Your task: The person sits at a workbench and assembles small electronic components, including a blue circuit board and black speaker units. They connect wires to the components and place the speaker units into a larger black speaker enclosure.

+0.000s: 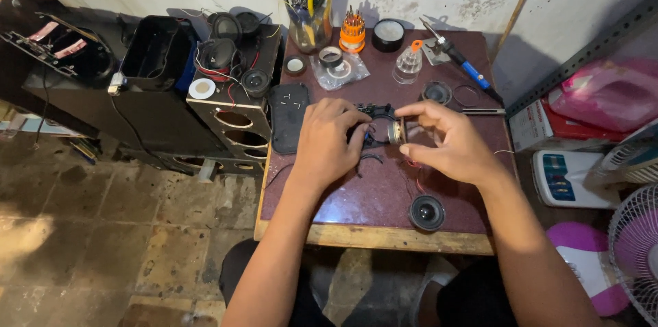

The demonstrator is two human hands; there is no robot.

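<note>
Item one: our right hand [449,142] pinches a small round metal speaker magnet [396,132] between thumb and fingers, closed tight on it, above the middle of the dark red tabletop [343,197]. Our left hand [327,143] has its fingers curled down onto a black plastic speaker frame [375,121], which sits between both hands and touches the magnet; whether the left hand clamps it or only steadies it we cannot tell.

Near items: thin red wires [418,183] trail on the table below the right hand. A small black speaker driver [427,212] lies near the front edge. A black flat panel [288,118] lies just left of our left hand.

Far edge of table: a clear jar of hand tools [310,15], an orange screwdriver bit set [352,31], a round black tin [388,34], a clear plastic dome [409,63], a blue-handled soldering iron [460,61], a roll of tape in a plastic bag [334,63].

Left of table: a wooden speaker cabinet [229,111] with loose drivers on top.
</note>
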